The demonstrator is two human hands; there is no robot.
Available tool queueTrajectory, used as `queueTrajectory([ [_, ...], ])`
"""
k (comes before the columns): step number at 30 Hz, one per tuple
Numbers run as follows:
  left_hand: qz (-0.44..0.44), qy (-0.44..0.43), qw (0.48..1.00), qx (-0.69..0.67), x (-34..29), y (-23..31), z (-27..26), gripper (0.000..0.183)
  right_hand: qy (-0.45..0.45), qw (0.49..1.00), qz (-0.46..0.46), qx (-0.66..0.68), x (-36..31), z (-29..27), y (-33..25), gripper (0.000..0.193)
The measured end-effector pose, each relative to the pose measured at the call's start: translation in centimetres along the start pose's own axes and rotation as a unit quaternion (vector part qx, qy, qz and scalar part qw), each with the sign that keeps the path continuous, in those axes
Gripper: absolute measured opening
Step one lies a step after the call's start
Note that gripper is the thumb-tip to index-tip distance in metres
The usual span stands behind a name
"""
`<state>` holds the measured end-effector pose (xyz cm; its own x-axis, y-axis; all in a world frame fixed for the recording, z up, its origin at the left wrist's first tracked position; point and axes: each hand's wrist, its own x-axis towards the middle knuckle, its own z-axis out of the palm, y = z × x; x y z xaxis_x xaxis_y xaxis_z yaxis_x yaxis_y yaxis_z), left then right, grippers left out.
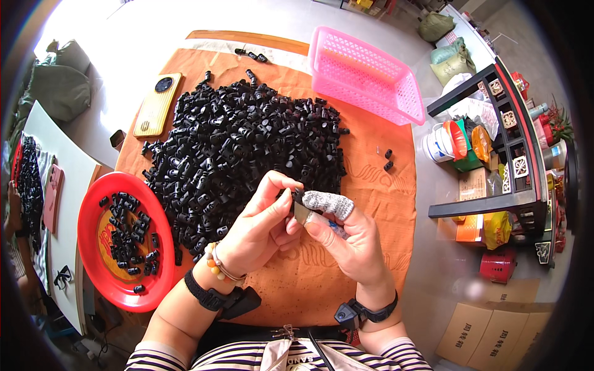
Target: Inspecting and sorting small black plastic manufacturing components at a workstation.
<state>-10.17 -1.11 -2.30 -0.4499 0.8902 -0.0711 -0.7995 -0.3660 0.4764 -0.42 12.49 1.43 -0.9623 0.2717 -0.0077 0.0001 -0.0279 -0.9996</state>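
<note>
My left hand (258,217) pinches a small black plastic fitting (298,196) between thumb and fingertips, over the near side of the orange-covered table (377,210). Right against it is my right hand (354,250), its index finger wrapped in a grey knitted cover (328,201). Between that hand's thumb and fingers sits a short flat blade-like tool (301,214), its edge close to the fitting; my fingers hide part of it. A big heap of similar black fittings (247,136) lies just beyond both hands. More of them rest in a red oval tray (90,247) at the left.
A pink perforated basket (365,102) stands at the far right of the table. Beside the heap lies a yellow phone (148,116). Two loose fittings (388,161) sit on the cloth's right side. Off the table are a dark wooden frame (520,191) and cardboard boxes (489,334).
</note>
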Motion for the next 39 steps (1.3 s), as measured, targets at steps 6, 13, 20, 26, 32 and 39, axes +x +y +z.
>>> queueTrajectory([
  [6, 0.0, 0.0, 1.0, -0.005, 0.0, 0.0, 0.0, 0.018, -0.002, 1.0, -0.006, -0.002, 0.1, 0.1, -0.1, 0.026],
  [13, 0.01, -0.005, 1.0, -0.007, 0.1, -0.2, -0.2, 0.018, 0.004, 0.997, -0.025, -0.066, 0.0, 0.1, -0.5, 0.025],
  [20, 0.009, -0.012, 1.0, -0.004, 0.1, 0.0, -0.1, 0.018, 0.001, 0.996, -0.033, -0.077, 0.0, -0.1, -0.4, 0.025],
  [26, -0.009, -0.019, 1.0, -0.018, 0.2, 0.2, 0.0, 0.019, 0.001, 1.0, -0.025, 0.008, 0.2, -0.7, 0.1, 0.033],
  [32, -0.041, -0.008, 0.999, 0.005, 0.1, 0.1, 0.5, 0.018, 0.059, 0.993, -0.067, 0.082, 0.7, -0.1, 0.2, 0.056],
  [39, -0.072, -0.031, 0.997, 0.026, 0.2, -0.4, 0.7, 0.015, 0.052, 0.998, -0.025, 0.026, 0.6, 0.1, 0.7, 0.047],
])
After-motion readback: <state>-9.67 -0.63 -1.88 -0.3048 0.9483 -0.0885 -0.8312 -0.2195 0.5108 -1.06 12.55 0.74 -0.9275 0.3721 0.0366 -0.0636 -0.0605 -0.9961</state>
